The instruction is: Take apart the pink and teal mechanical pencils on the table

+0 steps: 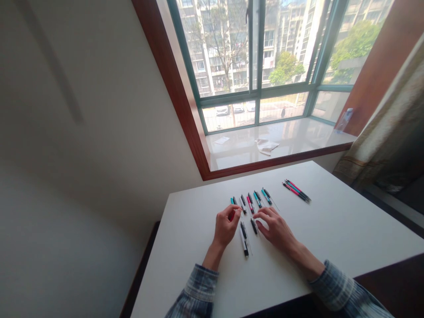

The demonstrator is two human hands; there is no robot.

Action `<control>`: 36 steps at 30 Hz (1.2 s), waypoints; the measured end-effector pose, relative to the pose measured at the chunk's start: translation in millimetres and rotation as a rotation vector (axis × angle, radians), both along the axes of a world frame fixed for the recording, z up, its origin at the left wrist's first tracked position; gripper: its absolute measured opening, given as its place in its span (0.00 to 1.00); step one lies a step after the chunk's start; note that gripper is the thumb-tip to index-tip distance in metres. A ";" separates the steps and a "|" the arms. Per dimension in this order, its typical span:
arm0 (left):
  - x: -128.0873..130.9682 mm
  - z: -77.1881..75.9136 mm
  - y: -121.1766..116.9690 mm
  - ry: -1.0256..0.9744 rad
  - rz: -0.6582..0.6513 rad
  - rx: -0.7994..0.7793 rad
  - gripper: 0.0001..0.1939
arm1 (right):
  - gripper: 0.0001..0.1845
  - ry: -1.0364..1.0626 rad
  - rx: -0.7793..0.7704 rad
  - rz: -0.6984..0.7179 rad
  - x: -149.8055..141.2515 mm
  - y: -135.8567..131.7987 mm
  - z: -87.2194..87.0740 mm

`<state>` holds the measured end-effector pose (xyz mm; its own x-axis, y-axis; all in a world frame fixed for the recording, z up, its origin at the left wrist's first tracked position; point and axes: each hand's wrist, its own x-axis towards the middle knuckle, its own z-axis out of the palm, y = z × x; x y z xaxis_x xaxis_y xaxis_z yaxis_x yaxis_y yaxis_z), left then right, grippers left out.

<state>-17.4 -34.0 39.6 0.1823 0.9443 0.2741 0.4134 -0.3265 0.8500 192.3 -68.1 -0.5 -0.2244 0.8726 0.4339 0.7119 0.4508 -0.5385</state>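
My left hand (226, 225) is closed, with thumb and forefinger pinched and a red pen barrel (232, 215) partly showing in the fingers. My right hand (274, 226) hovers just right of a black pen part (253, 226) on the table, its fingers curved and apart. Between my wrists lies a disassembled pen with a white barrel (244, 240), a black piece above it and a thin clear refill beside it. Beyond my hands runs a row of several pens taken apart, among them a pink barrel (250, 205) and a teal one (257, 200).
A bundle of red, teal and black pens (297, 191) lies at the right rear of the white table (344, 229). Behind it, the window sill (232, 154) carries a white cloth (266, 145) and a clear bottle (344, 120). A curtain (384, 110) hangs at right.
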 end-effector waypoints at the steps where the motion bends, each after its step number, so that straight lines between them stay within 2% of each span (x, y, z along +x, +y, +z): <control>1: -0.1 -0.3 0.3 -0.007 0.000 -0.005 0.14 | 0.10 0.005 -0.008 -0.025 1.8 0.3 -0.8; 6: -0.5 -2.5 1.9 -0.031 -0.016 -0.019 0.13 | 0.07 0.008 -0.073 -0.096 8.7 -1.5 -2.5; 11: -0.8 -3.4 2.4 -0.044 -0.031 -0.006 0.12 | 0.06 -0.004 -0.127 -0.068 6.8 -6.2 1.0; 36: -0.4 -1.9 1.9 -0.035 -0.026 -0.011 0.12 | 0.08 0.051 -0.164 0.001 4.7 -6.4 1.6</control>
